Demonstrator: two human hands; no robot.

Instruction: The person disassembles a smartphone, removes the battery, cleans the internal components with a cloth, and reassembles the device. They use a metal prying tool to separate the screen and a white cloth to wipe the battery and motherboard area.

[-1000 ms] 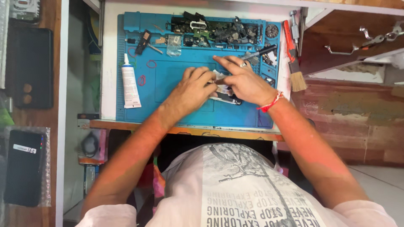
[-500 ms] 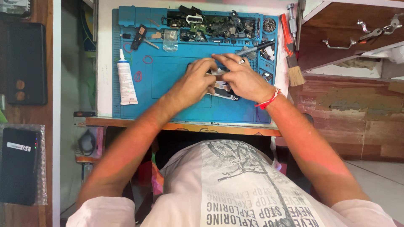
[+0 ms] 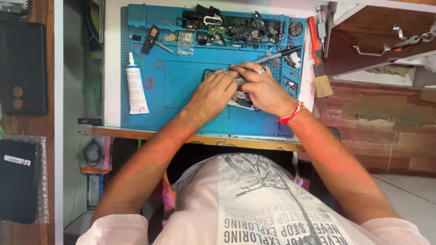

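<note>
Leftmost on the blue repair mat (image 3: 181,90) lies a white glue tube (image 3: 136,86), well apart from the work. Next, the left hand (image 3: 212,94) presses down on a small dark device (image 3: 240,97) at the mat's middle, fingers curled over it and steadying it; most of the device is hidden beneath both hands. Just beside it, the right hand (image 3: 263,90) pinches a slim metal tool (image 3: 277,56), its handle slanting up to the right. Loose parts (image 3: 236,27) crowd the mat's top edge, and a brush (image 3: 319,68) lies at its right border. This looks like a prying or unscrewing step; any following move would need a steady hold and fine, light pressure at the tip.
</note>
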